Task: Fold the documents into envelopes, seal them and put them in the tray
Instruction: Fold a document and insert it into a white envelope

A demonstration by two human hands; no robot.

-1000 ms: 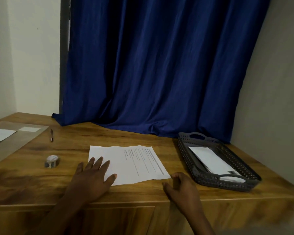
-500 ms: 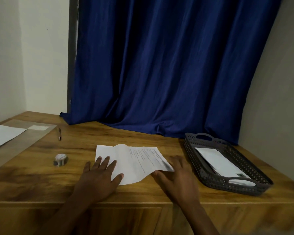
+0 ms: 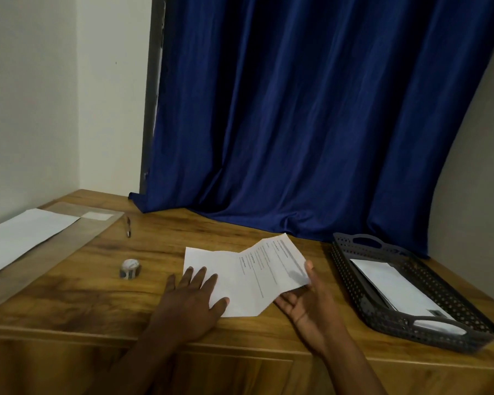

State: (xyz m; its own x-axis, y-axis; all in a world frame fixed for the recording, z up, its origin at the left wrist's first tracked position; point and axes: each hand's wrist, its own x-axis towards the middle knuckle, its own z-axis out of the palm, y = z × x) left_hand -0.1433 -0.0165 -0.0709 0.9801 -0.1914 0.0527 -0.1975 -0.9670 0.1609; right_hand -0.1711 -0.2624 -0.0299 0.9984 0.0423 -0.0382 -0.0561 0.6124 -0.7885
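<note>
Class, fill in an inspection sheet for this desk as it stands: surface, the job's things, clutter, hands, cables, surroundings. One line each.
Surface: wooden desk, with a glossy sheet laid on its far left corner.
Job's things: printed document on the desk, its right end lifted; dark perforated tray at right, holding white envelopes; more white paper at far left.
Clutter: small tape roll; pen.
Hands: left hand flat, fingers straight, pressing the document's near left part; right hand palm up under the raised end, thumb against its edge, grip not clear.
Cables: nothing seen.
Surroundings: blue curtain behind the desk; pale walls either side.
</note>
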